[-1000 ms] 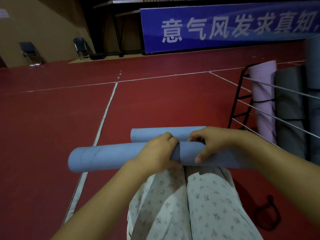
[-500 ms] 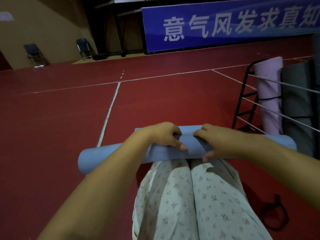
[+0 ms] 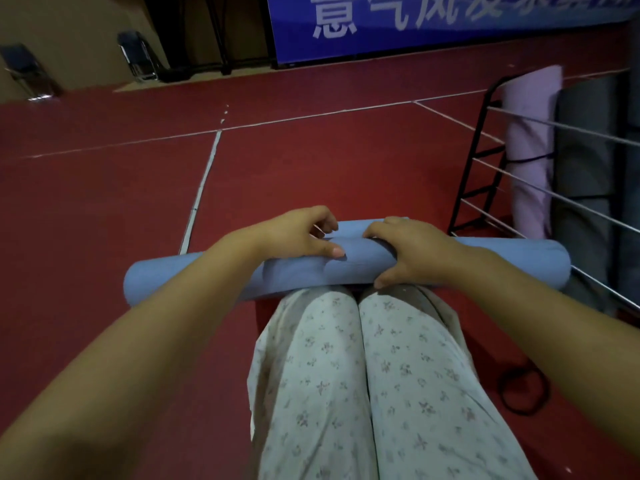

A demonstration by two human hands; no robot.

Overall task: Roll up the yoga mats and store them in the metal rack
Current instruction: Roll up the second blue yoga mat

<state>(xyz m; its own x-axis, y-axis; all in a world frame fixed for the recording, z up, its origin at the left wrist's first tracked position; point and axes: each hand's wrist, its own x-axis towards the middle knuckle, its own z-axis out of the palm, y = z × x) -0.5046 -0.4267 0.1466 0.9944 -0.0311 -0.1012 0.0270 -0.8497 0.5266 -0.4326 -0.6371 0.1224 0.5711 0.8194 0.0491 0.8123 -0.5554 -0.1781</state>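
Note:
A light blue yoga mat (image 3: 194, 275), rolled into a long tube, lies crosswise on the red floor just beyond my knees. My left hand (image 3: 298, 233) rests on top of the roll near its middle, fingers curled over the far side and thumb along the near side. My right hand (image 3: 408, 251) grips the roll right beside it, thumb tucked under the near edge. The metal rack (image 3: 485, 161), black-framed with silver rails, stands at the right. It holds an upright pink rolled mat (image 3: 530, 147) and grey rolled mats (image 3: 585, 150).
A black elastic loop (image 3: 523, 389) lies on the floor by my right knee. My patterned trousers (image 3: 363, 386) fill the lower middle. White court lines (image 3: 204, 181) cross the red floor. Two folding chairs (image 3: 138, 57) and a blue banner (image 3: 433, 22) stand at the far wall.
The last loose flap of the blue mat has been rolled in, so one tube shows instead of two layers. Both hands slid forward over the roll, and the view tilted downward.

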